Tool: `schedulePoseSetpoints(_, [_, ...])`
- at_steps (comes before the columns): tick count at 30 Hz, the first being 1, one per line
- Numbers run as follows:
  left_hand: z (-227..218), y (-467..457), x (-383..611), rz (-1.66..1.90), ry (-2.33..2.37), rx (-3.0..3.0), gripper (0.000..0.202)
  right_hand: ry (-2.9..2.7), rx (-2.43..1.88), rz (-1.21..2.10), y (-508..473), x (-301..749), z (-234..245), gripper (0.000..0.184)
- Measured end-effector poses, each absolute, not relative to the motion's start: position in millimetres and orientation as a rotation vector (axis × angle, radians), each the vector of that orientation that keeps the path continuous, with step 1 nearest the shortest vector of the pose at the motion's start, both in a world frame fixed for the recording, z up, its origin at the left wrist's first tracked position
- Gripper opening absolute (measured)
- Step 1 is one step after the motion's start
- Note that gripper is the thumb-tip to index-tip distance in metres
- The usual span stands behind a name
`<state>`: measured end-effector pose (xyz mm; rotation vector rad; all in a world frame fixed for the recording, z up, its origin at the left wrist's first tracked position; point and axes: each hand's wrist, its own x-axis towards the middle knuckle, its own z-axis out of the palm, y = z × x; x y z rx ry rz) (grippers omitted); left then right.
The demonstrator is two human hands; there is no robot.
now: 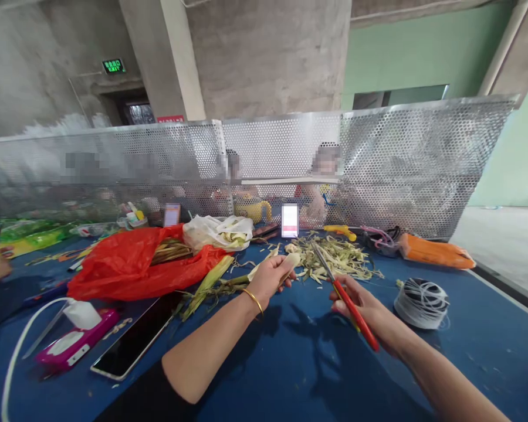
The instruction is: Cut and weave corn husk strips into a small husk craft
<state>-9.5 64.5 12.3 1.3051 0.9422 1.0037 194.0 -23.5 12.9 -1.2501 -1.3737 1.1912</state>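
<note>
1. Mid-frame, the left hand's (270,276) thumb and fingers pinch a pale husk piece (293,260), apparently leaving its end exposed.
2. Right of centre, the right hand (369,306) grips a red-handled tool (368,334), tip outward, seemingly for control; I can't tell its type.
3. Beyond, husk scraps (345,258) lie heaped, probably for easy reach.
4. Lower right sits a string spool (421,303), well apart.

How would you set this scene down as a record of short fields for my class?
Left hand: holds pale leafy strip
Right hand: holds red-handled tool
Beyond hands: pile of pale green scraps
Left side: red plastic bag, dark-screened phone
Right side: ball of grey cord, orange packet
Surface: blue table
Far side: perforated metal screen
</note>
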Motion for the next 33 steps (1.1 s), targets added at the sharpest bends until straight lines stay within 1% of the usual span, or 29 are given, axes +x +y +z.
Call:
schedulePoseSetpoints(5, [20.1, 75.3, 2.9, 1.037, 0.915, 1.347, 0.038, -1.425, -1.323, 1.246, -23.2, 201.0, 11.0, 0.046])
schedulePoseSetpoints(10, [20.7, 75.4, 13.6, 0.993, 0.886, 1.373, 0.043, -1.435, -1.286, 1.234, -20.6, 201.4, 12.0, 0.043])
schedulePoseSetpoints(17, [18.5, 82.0, 26.1, 0.862, 0.887, 1.375, 0.042, -1.395, -1.299, 1.221, -22.4, 202.3, 21.1, 0.049])
schedulePoseSetpoints(21, [21.3, 83.9, 31.2, 0.826, 0.908, 1.363, 0.042, -1.361, -1.297, 1.250, -21.8, 203.1, 19.1, 0.045])
schedulePoseSetpoints(25, [24.2, 84.0, 33.9, 0.818, 0.920, 1.346, 0.042, -1.305, -1.318, 1.295, -18.3, 201.9, 12.5, 0.046])
schedulePoseSetpoints(28, [25.5, 86.1, 35.6, 0.793, 0.924, 1.329, 0.038, -1.329, -1.318, 1.275, -16.6, 202.3, 10.9, 0.046])
schedulePoseSetpoints(30, [26.7, 86.9, 36.8, 0.772, 0.938, 1.313, 0.032, -1.405, -1.353, 1.179, -17.3, 204.1, 12.9, 0.044])
schedulePoseSetpoints(31, [27.9, 86.3, 37.1, 0.767, 0.951, 1.301, 0.028, -1.468, -1.403, 1.071, -18.2, 205.4, 14.5, 0.040])
schedulePoseSetpoints(33, [32.1, 81.7, 36.5, 0.767, 0.978, 1.280, 0.019, -1.634, -1.578, 0.730, -20.6, 208.6, 17.6, 0.032])
